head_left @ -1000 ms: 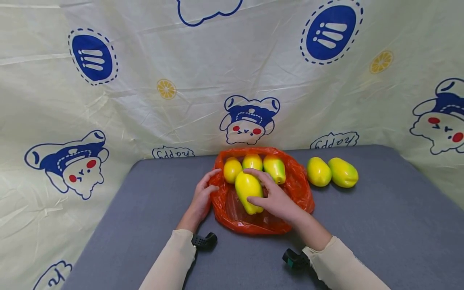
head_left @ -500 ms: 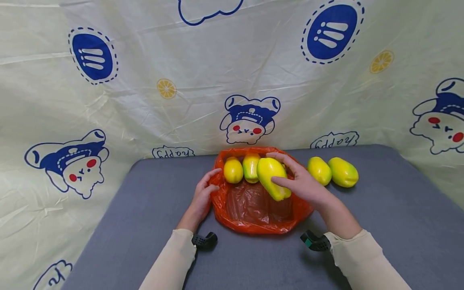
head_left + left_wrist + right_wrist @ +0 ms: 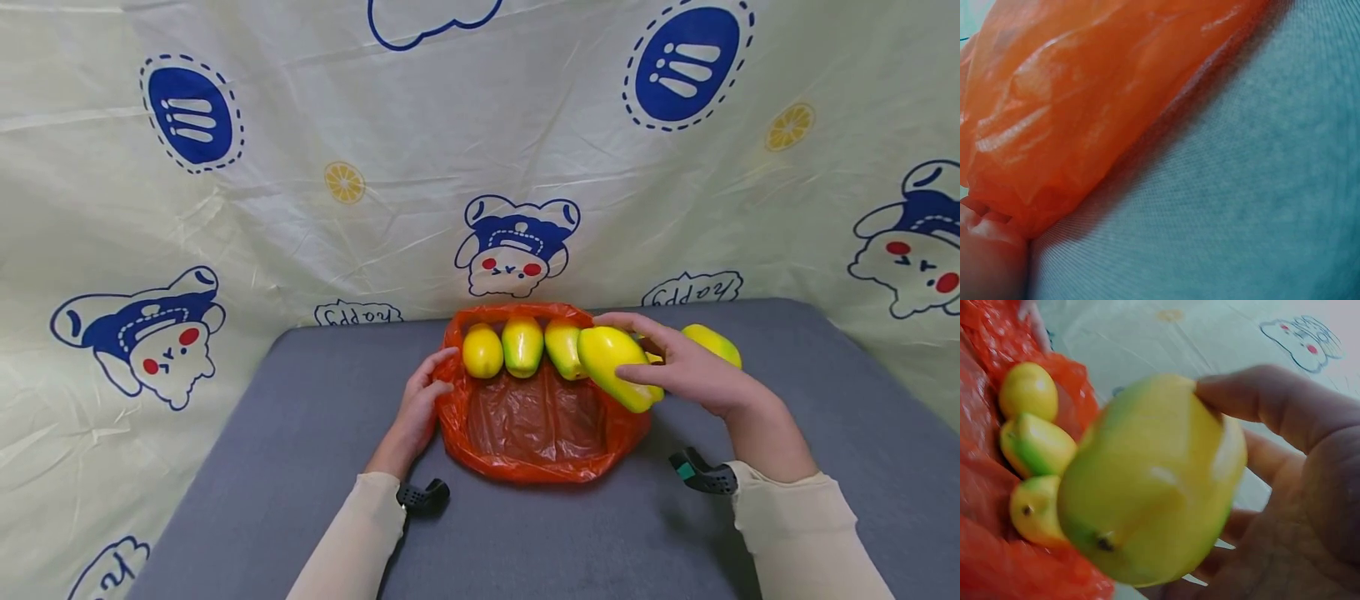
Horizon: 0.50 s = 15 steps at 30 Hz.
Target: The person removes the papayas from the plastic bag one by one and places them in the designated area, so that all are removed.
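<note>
My right hand [image 3: 686, 371] grips a yellow-green papaya [image 3: 617, 367], thumb on one side and fingers on the other. The papaya is held over the right rim of a red plastic bag [image 3: 536, 472]. In the right wrist view the held papaya [image 3: 1154, 487] fills the middle, its dark-tipped end toward the camera. Inside the bag, three fruits stand in a row at the back: a rounder yellow one [image 3: 482, 352], a yellow-green one [image 3: 522, 346] and another [image 3: 564, 350] partly behind the held papaya. My left hand [image 3: 415, 408] holds the bag's left rim.
Two more papayas lie right of the bag on the grey table [image 3: 315, 467]. One papaya [image 3: 708, 340] shows above my right hand; the other is mostly hidden behind hand and fruit. A printed cloth [image 3: 420, 167] hangs along the table's back edge.
My right hand has carried the papaya rightward, from over the bag's middle to over its right rim. The three fruits in the bag now show more fully. My left hand has stayed put.
</note>
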Each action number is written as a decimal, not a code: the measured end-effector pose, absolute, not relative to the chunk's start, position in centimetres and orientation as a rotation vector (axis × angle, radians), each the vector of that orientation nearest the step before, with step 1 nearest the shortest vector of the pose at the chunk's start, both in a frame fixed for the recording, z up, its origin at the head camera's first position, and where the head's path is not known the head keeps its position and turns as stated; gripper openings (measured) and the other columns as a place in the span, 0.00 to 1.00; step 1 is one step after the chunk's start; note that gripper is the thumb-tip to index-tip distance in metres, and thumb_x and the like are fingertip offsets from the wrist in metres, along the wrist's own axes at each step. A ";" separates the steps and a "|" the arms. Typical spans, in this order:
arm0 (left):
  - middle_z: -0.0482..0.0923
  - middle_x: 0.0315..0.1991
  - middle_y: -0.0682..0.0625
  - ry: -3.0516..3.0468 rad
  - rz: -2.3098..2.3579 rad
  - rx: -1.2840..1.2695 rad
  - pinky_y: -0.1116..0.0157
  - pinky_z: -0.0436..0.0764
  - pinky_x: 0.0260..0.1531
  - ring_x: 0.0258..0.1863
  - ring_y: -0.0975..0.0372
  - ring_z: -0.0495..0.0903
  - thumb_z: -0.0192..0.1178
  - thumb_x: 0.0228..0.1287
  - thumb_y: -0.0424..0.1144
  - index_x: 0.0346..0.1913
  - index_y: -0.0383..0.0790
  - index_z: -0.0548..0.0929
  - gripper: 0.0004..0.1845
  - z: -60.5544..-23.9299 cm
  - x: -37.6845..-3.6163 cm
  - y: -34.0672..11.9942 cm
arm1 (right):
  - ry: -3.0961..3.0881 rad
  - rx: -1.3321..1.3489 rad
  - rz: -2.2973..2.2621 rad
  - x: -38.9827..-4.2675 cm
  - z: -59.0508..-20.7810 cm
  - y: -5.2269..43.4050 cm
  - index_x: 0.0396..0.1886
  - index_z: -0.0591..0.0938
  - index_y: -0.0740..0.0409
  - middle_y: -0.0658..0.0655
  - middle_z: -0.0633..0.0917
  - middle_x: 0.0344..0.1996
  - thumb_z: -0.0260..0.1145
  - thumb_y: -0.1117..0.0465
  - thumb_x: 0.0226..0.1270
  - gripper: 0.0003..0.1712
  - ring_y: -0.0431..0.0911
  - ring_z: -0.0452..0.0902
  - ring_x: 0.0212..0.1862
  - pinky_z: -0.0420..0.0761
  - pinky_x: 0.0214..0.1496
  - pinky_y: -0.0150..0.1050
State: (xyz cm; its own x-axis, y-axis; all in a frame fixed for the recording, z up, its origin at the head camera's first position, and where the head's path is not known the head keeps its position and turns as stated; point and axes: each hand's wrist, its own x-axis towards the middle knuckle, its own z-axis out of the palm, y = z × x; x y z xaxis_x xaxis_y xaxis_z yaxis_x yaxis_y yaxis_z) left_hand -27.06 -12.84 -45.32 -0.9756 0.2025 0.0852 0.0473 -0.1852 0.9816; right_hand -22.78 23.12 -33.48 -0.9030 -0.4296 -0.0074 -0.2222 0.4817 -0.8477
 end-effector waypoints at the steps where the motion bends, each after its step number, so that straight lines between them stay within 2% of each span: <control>1: 0.62 0.74 0.47 1.939 2.324 0.298 0.62 0.74 0.66 0.71 0.53 0.66 0.45 0.65 0.26 0.71 0.41 0.68 0.30 -45.3 -27.1 -12.8 | 2.512 -0.566 -1.365 -22.7 -33.4 23.6 0.74 0.64 0.40 0.58 0.70 0.65 0.66 0.51 0.68 0.36 0.57 0.66 0.61 0.79 0.52 0.44; 10: 0.62 0.74 0.47 1.947 2.314 0.292 0.63 0.74 0.66 0.71 0.53 0.66 0.45 0.65 0.26 0.71 0.41 0.68 0.30 -45.2 -27.2 -12.7 | 2.581 -0.523 -1.235 -22.2 -33.1 27.9 0.73 0.66 0.42 0.58 0.71 0.62 0.66 0.52 0.68 0.35 0.56 0.69 0.56 0.82 0.46 0.40; 15: 0.62 0.75 0.46 1.938 2.321 0.297 0.67 0.76 0.62 0.71 0.53 0.66 0.45 0.65 0.26 0.72 0.40 0.67 0.30 -45.3 -27.1 -12.8 | 2.586 -0.495 -1.194 -22.1 -33.3 29.4 0.74 0.65 0.43 0.58 0.69 0.67 0.66 0.51 0.68 0.36 0.56 0.70 0.56 0.81 0.47 0.39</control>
State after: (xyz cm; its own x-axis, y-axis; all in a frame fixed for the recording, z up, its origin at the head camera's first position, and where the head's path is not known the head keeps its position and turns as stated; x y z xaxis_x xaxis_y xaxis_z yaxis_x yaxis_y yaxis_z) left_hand -27.08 -12.75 -45.30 -0.9756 0.2033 0.0827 0.0451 -0.1831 0.9821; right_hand -22.14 29.41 -33.28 -0.9110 -0.4041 -0.0825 -0.1992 0.6062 -0.7700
